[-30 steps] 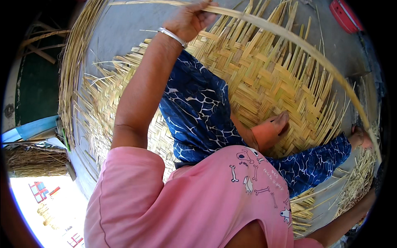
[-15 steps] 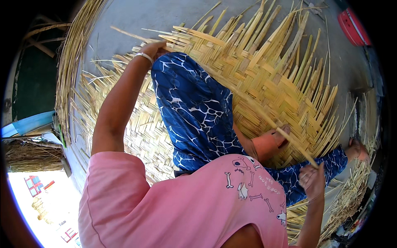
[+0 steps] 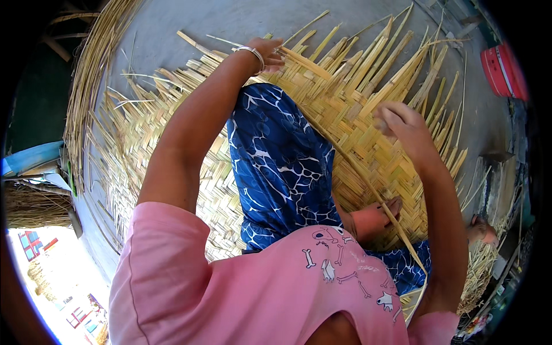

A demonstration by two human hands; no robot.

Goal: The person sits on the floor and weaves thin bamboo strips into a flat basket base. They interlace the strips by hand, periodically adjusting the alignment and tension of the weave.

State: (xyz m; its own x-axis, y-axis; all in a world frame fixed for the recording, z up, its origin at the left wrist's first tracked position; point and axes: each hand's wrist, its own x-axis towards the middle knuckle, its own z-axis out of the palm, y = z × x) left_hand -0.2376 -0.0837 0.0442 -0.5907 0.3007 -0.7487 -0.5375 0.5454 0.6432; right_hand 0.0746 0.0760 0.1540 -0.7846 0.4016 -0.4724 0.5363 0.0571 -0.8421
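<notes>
The long strip slants from below the left hand, upper centre, to lower right — the curled right hand up-right of it — whether either grip holds anything, I cannot tell.

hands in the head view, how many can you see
2: the left hand at the upper edge of the woven mat, past the raised knee, and the right hand over the mat's right part. No others show.
</notes>
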